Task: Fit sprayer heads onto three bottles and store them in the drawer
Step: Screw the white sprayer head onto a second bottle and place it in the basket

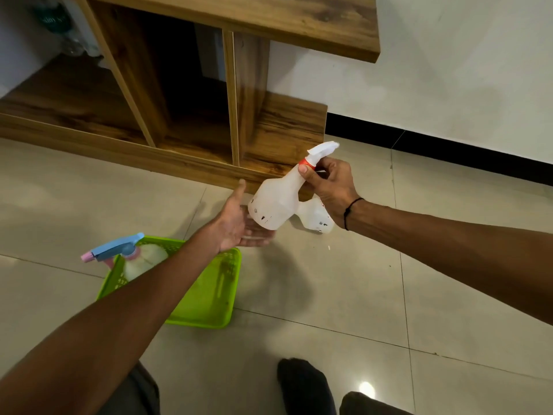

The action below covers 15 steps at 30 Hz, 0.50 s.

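A: Bottle [273,202] at frame centre wears its white sprayer head [324,149]; my right hand [330,187] clasps its neck, left hand [239,226] spread beneath, holding nothing.

B: Progress?

A: One blue-headed bottle [143,259] lies in the green basket [209,295], another bottle [317,218] on the tiled floor [329,295]; I judge none stored in the wooden cabinet [179,85] at top

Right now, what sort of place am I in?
Probably a room at home: a tiled floor, a low wooden shelf unit against a white wall, and a green basket on the floor.
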Tool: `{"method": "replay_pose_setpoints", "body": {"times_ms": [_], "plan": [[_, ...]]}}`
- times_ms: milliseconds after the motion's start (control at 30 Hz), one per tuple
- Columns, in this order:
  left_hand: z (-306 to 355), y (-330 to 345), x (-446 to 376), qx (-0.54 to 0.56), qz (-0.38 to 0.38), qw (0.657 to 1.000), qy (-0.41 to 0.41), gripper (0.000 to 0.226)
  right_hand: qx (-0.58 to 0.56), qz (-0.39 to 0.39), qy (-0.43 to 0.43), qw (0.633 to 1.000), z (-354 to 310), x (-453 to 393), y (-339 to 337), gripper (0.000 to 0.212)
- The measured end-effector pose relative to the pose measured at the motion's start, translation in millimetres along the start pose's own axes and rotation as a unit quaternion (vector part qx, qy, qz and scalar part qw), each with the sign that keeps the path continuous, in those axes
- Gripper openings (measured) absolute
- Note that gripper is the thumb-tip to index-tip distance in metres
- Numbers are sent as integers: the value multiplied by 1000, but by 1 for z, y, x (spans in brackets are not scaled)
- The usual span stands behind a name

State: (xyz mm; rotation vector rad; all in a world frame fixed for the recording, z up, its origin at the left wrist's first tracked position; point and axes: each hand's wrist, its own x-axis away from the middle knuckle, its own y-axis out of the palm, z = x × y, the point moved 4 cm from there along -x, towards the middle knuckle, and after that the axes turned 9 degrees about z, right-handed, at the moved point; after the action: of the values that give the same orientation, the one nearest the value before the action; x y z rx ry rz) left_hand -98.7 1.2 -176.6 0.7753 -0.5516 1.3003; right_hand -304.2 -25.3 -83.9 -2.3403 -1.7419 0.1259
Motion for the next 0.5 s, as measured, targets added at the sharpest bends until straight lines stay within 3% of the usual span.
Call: {"method": "replay_pose_setpoints", "body": {"times_ms": [67,133,233,333,433,500], "plan": [[-7,-3,0,-2,-95,995,-29,102,-18,-10,6,1000,0,1,4,35],[-7,-2,4,40,-124,991,-15,95,-47,-15,19,999,0,-1,5,34],[-1,0,2,100,-89,986,96,74,-97,-1,61,993,-1,-8,5,42],[7,0,1,108,-1,970,219,83,-113,2,84,990,-1,-10,8,49],[12,-6,5,168,-61,966,187,57,-119,-17,88,989,-1,-8,15,49],[11,-17,9,145,-93,978,115,78,-129,-44,88,987,-1,-7,18,47]]}}
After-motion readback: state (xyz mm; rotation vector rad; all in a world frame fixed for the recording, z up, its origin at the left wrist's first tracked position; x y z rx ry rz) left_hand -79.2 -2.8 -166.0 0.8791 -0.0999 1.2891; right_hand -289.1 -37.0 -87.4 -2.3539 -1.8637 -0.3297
